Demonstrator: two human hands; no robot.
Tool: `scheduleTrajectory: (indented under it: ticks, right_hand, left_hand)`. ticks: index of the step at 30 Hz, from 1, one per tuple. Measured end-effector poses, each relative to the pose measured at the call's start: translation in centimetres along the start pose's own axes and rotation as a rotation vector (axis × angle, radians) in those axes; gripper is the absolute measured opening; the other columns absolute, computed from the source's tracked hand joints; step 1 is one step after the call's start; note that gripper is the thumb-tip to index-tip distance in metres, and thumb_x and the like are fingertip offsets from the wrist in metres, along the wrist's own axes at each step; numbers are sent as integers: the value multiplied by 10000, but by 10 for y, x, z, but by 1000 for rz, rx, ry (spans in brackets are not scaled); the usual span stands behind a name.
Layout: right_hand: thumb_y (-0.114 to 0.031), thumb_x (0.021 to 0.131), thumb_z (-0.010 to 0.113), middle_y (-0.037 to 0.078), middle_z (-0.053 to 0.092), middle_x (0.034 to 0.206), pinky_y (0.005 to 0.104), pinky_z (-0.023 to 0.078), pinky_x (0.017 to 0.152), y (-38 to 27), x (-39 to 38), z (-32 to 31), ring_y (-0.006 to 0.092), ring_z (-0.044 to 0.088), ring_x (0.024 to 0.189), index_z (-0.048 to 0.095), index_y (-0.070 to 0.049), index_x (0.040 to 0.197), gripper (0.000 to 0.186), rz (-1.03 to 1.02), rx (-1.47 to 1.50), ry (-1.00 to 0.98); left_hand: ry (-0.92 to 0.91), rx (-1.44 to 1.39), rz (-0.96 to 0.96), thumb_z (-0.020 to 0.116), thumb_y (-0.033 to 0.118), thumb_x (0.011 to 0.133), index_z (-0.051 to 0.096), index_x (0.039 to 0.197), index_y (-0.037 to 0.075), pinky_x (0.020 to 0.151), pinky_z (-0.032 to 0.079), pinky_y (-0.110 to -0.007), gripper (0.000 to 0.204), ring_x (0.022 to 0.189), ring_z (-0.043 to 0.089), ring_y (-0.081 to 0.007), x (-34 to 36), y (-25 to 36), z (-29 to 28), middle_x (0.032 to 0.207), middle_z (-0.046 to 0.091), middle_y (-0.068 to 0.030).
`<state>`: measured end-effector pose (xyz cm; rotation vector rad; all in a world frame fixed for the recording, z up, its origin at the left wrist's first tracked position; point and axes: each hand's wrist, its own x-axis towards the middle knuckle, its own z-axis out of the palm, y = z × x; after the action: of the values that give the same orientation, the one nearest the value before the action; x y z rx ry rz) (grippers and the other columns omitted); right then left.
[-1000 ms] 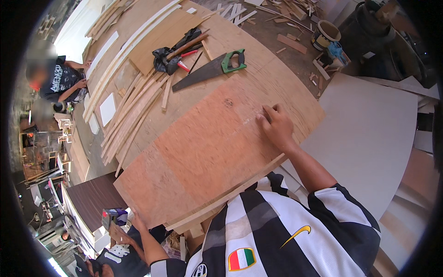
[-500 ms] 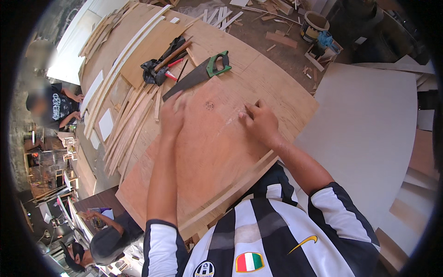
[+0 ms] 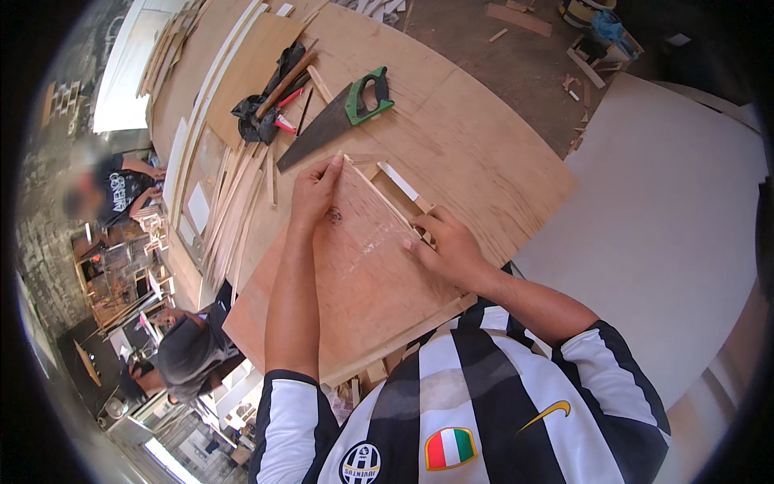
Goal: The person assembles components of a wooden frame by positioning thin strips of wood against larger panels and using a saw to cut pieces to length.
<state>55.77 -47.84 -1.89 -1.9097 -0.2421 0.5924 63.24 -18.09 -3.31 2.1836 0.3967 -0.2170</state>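
A reddish plywood panel (image 3: 347,258) lies in front of me, its right edge raised a little off the workbench. My left hand (image 3: 315,192) is closed on its far corner, thumb near the edge. Along the right edge my right hand (image 3: 448,247) grips the same panel, thumb on the top face and fingers curled over the side. Beside that edge, narrow wood strips and a white-faced strip (image 3: 398,181) show, partly hidden by the panel and my fingers. Beyond the left hand lies a handsaw (image 3: 334,121) with a green and black handle.
A hammer (image 3: 288,82) lies with black plastic and red-handled tools past the saw. Long wood strips (image 3: 230,218) are piled on the left of the workbench (image 3: 459,105). A large pale board (image 3: 645,226) stands at right. Other people (image 3: 121,185) are at the left.
Both hands have taken hold of the plywood panel. Its right edge has come up and shifted, exposing the strips beside it. The view has also turned slightly.
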Motion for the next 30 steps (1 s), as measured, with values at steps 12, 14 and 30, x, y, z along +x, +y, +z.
scheduleTrajectory:
  ticks: [12,14,30]
  right_hand:
    - [-405,804,806,154,661,894,443,541,713,18,7,-20,337,679,791,680,-20,1089,496,15,193,-69]
    - [-424,788,813,152,647,742,454,533,666,16,4,-25,354,675,722,681,-16,967,465,58,129,-126]
    - [-386,768,801,199,680,704,475,526,648,7,-9,-29,387,688,702,709,-21,750,377,42,-66,-218]
  left_hand:
    - [-92,-59,-152,670,381,1017,755,1113,-46,741,477,-232,446,830,567,-41,-1,21,-5,904,683,45]
    - [-100,-50,-174,672,383,1016,755,1109,-48,738,476,-232,449,828,563,-40,-1,18,-6,902,680,46]
    - [-69,-42,-150,660,405,1019,758,1116,-33,735,472,-233,460,821,564,-34,-5,23,-4,892,684,46]
